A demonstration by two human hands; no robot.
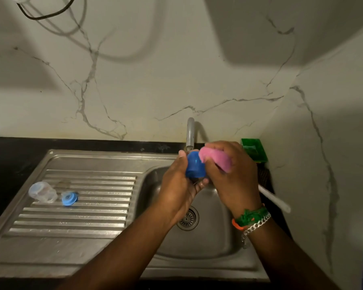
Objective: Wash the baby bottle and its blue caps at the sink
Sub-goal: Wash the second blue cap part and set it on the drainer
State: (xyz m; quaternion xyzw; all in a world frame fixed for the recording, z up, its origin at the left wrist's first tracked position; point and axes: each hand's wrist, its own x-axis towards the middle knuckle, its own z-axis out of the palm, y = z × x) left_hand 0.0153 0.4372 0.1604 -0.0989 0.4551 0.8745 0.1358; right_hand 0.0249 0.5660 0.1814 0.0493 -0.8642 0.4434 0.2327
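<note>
- Your left hand (177, 185) grips the blue cap (195, 167) over the sink (224, 243) basin, below the tap (190, 132).
- Your right hand (233, 174) is curled round the pink sponge (215, 159), touching the cap.
- Bottle (42, 192) and blue ring cap (69, 198) lie on the drainboard (71, 225), far left.

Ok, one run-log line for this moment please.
step: scrubbing cap | left hand: holds blue cap | right hand: presses pink sponge on cap | drainboard: bottle, second blue cap

Bottle (42, 192) lies on drainboard (76, 222), left of basin (208, 243).
</note>
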